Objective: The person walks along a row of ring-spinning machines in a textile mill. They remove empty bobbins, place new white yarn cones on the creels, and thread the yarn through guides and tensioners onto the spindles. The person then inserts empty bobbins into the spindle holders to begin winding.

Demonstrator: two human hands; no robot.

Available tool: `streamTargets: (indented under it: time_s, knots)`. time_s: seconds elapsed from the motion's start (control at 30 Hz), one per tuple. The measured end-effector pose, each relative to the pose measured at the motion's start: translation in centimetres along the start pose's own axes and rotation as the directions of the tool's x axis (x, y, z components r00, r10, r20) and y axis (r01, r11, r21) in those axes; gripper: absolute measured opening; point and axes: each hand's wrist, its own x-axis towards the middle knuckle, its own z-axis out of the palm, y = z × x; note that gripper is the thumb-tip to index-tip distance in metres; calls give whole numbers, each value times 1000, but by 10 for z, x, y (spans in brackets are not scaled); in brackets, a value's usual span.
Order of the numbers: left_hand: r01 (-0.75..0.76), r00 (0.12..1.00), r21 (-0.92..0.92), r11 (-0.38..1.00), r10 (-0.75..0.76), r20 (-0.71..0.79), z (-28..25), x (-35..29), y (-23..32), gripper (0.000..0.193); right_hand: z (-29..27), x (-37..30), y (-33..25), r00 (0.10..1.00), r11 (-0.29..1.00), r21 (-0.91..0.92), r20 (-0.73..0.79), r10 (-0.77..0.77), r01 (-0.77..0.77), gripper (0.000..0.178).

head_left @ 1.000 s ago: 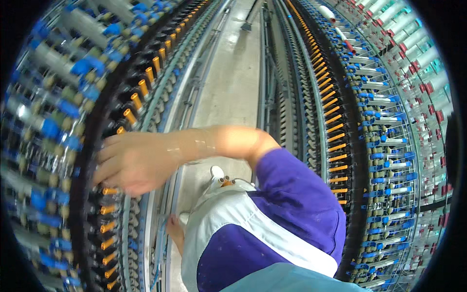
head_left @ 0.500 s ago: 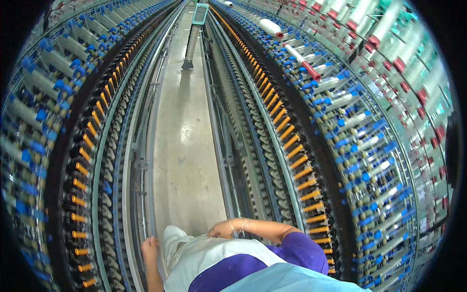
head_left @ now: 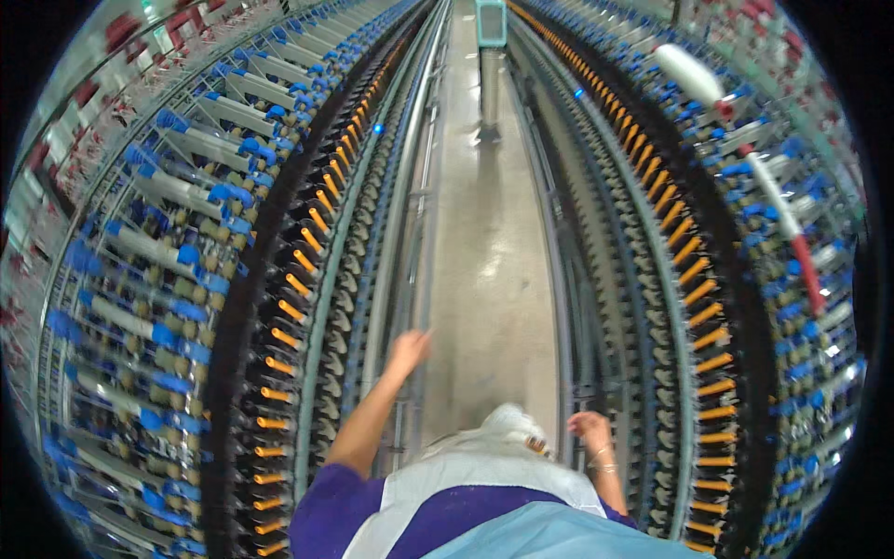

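My left hand (head_left: 410, 349) is held out ahead over the left side of the aisle, a little blurred, its fingers curled in with nothing to be seen in them. Lower and to the right hangs my right hand (head_left: 589, 429), with a thin bracelet at the wrist. Its fingers are loosely bent and apart, with no thing visible in them. Neither hand touches the machines. Between them is my pale apron (head_left: 484, 456), where a small yellow-brown item shows at the front, too small to name. The nearest machine parts are the metal rails (head_left: 410, 270) on the left.
Long spinning machines line both sides, with rows of orange bobbin tubes (head_left: 273, 423) and blue-tipped arms (head_left: 168, 335). A blue-green column unit (head_left: 491, 28) stands ahead over the pale aisle floor (head_left: 484, 279). A white yarn roll (head_left: 689, 74) and a red-ended white roll (head_left: 782, 214) lie on the right machine.
My view has turned left and moved forward along the aisle. My left hand has swung forward and up; my right hand has moved from in front of my apron to my right side.
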Motion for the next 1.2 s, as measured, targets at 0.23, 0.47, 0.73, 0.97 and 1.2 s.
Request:
streamTargets:
  time_s: [0.23, 0.47, 0.73, 0.97, 1.2]
  knots:
    - [-423, 897, 339, 841, 441, 25, 3, 277, 118, 32, -17, 311, -82, 992, 982, 185, -119, 50, -27, 25]
    - [111, 962, 93, 989, -84, -259, -94, 352, 34, 34, 192, 675, -371, 845, 932, -9, 426, -324, 362, 27]
    - [247, 862, -184, 951, -303, -407, -146, 521, 43, 28, 505, 837, -701, -92, 87, 272, 583, -807, 958, 17]
    - [-38, 780, 125, 991, 108, -617, -256, 697, 231, 28, 728, 891, -922, -400, -219, 382, 498, -769, 898, 24]
    - [187, 276, 151, 971, 95, -956, -318, 782, 329, 43, 895, 860, -976, -355, 102, 449, 808, -470, 887, 28]
